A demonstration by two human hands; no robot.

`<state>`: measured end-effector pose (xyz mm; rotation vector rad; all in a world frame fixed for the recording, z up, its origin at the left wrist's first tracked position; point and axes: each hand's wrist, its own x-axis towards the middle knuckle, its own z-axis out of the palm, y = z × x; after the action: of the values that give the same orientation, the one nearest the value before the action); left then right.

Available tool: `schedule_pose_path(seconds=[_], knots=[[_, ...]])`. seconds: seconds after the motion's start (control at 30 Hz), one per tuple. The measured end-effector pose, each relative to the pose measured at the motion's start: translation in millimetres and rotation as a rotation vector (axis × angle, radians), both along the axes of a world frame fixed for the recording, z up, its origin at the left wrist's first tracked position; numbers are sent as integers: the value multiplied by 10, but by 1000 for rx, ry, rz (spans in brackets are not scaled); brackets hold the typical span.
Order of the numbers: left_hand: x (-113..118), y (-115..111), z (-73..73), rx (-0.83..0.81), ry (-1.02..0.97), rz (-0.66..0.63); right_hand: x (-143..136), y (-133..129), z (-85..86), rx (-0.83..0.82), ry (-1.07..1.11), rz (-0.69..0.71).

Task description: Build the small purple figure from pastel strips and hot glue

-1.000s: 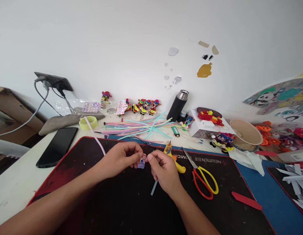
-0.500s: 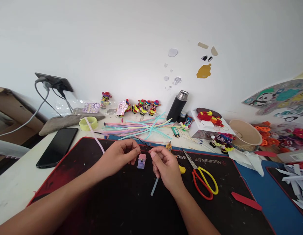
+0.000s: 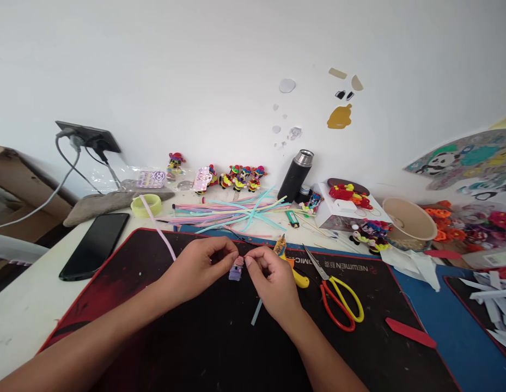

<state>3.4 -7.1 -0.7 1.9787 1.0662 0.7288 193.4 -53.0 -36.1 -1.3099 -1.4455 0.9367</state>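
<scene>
Hands [image 3: 200, 267] drew closer together near the pink-purple piece [image 3: 235, 272], above the "NEWMEN" mat [image 3: 220, 343].

left hand [image 3: 206, 267], right hand [image 3: 275, 280]: both pinched | pink-purple piece [image 3: 235, 273]: near, contact unclear

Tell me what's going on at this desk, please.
A person's left hand and right hand are close together, fingertips pinched, beside a small pink-and-purple piece above or on a dark mat; what they grip is too small to tell. Open scissors and a yellow-handled tool lie to the right, with fuzzy pastel stems behind.
</scene>
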Motion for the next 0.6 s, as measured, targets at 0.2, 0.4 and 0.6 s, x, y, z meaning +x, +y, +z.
schedule_pose_path(seconds=[0.2, 0.4, 0.6], knots=[[-37, 9, -84, 318, 96, -109, 1, -3, 5, 55, -95, -9], [-44, 13, -108, 447, 173, -121, 4, -4, -1, 67, -131, -21], [-40, 7, -84, 387, 188, -85, 15, -16, -15, 74, -201, 8]])
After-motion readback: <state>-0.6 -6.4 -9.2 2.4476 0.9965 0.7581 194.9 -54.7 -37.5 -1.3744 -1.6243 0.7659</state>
